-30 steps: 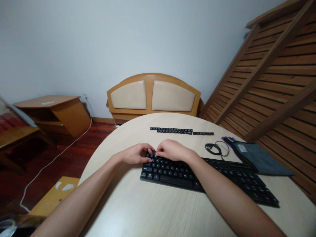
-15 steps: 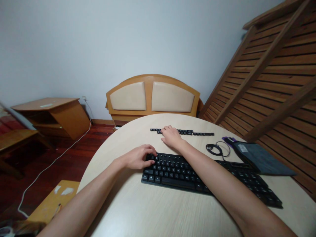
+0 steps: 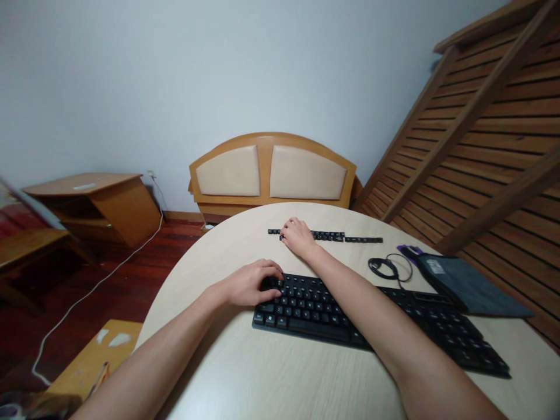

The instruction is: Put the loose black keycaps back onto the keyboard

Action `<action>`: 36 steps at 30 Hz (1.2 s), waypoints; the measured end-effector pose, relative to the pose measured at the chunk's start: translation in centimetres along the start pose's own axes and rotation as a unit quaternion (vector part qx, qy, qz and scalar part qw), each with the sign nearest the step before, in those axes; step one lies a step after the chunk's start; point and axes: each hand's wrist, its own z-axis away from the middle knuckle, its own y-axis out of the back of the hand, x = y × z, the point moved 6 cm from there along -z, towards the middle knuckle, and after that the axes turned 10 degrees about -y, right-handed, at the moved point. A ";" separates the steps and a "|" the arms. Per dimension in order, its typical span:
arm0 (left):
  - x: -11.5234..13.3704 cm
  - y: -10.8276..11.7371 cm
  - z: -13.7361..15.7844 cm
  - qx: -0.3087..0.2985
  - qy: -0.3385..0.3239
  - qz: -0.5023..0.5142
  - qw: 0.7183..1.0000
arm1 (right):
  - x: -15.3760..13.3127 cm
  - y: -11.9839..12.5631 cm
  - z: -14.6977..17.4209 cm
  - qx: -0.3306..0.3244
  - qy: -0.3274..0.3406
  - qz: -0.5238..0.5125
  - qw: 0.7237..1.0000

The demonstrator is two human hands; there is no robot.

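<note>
My left hand (image 3: 250, 283) rests on the upper left corner of a black keyboard (image 3: 315, 331). Its thumb and fingers are apart, with dark keys between them. Beyond the keyboard, my right hand (image 3: 298, 238) is at the left part of a line of loose black keycaps (image 3: 330, 235). The fingers there are bent down and close together, and the tips are partly hidden, so I cannot make out what is in them. My right forearm crosses above the keyboard and hides part of its keys.
A coiled black cable (image 3: 385, 268) and a dark grey pouch (image 3: 476, 286) with a purple edge lie on the right side of the round pale table (image 3: 210, 373). A headboard (image 3: 271, 169) stands behind the table, and a slatted wooden frame (image 3: 490, 140) leans at the right.
My right hand has shifted slightly left along the keycaps. My left hand stays at the keyboard's upper left corner, its thumb slightly further onto the keys. The view has shifted a little.
</note>
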 end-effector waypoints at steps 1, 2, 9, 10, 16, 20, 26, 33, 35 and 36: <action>0.0 0.0 0.0 -0.001 0.002 0.000 1.000 | -0.2 0.2 0.2 -0.001 0.006 -0.005 1.000; -0.1 0.0 0.0 -0.002 0.004 0.001 1.000 | -0.3 0.6 0.6 -0.003 0.011 -0.012 1.000; -0.4 -0.2 0.0 0.002 0.007 0.011 1.000 | 1.2 3.6 4.4 -0.093 -0.002 -0.160 0.983; -0.5 -0.2 0.0 0.003 0.009 0.014 1.000 | 1.2 3.9 5.3 -0.138 0.014 -0.218 0.966; -0.6 -0.4 -0.1 0.003 0.015 0.026 1.000 | -0.2 5.0 9.6 -0.250 0.077 -0.326 0.908; -0.6 -0.5 -0.1 0.009 0.014 0.023 1.000 | -1.0 4.0 10.2 -0.257 0.091 -0.312 0.910; -0.8 -0.6 -0.1 0.017 0.016 0.013 1.000 | -1.2 3.5 10.0 -0.231 0.100 -0.259 0.933; -0.7 -0.5 -0.2 0.022 0.016 0.016 1.000 | -1.9 4.7 10.4 -0.203 0.067 -0.178 0.960; -0.6 -0.5 -0.2 0.022 0.016 0.015 1.000 | -2.2 5.2 10.6 -0.194 0.053 -0.155 0.967; -0.6 -0.5 -0.2 0.022 0.017 0.015 1.000 | -2.4 5.4 10.7 -0.189 0.048 -0.143 0.970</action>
